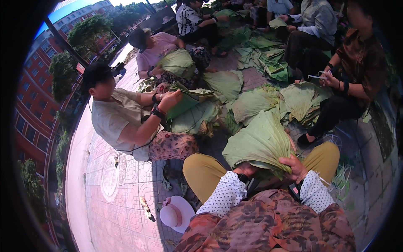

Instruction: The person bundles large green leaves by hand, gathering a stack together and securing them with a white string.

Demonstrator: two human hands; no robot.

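A thick fan-shaped bundle of large, pale green lotus leaves [259, 140], folded with their ribs spreading outward, rests above my lap between my knees. My right hand [296, 167] grips its near right edge, the thumb lying over the leaves. At the near left edge my left hand [247, 169] is closed on the same bundle, its fingers mostly hidden beneath the leaves. Polka-dot sleeves cover both my forearms. Beyond the bundle, more folded lotus leaves [256, 103] lie in piles on the paving.
At my left a person in a beige shirt [121, 115] holds up leaves. Another person in brown [357, 71] sits at the right with a white strip in hand. Several others sit farther back around leaf piles [264, 56]. A pink hat [170, 215] lies on the pavement [121, 218].
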